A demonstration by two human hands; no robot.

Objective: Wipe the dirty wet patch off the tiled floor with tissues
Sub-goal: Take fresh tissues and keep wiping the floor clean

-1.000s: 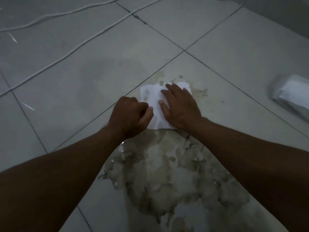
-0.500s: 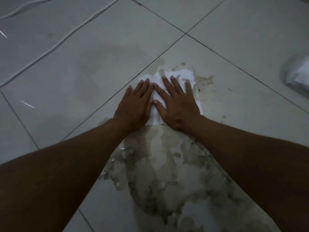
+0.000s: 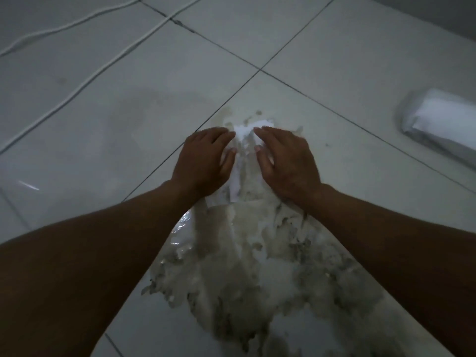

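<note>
A white tissue (image 3: 240,161) lies bunched on the tiled floor (image 3: 128,130) at the far end of the dirty wet patch (image 3: 247,266). It is crumpled into a narrow ridge running away from the viewer, its near end soaked and greyish where it meets the patch. The patch is a large, ragged, glossy spread of murky grey-brown water with darker flecks along its edges, widening toward the viewer. Farther right on the floor lies a pack of white tissues (image 3: 440,122).
</note>
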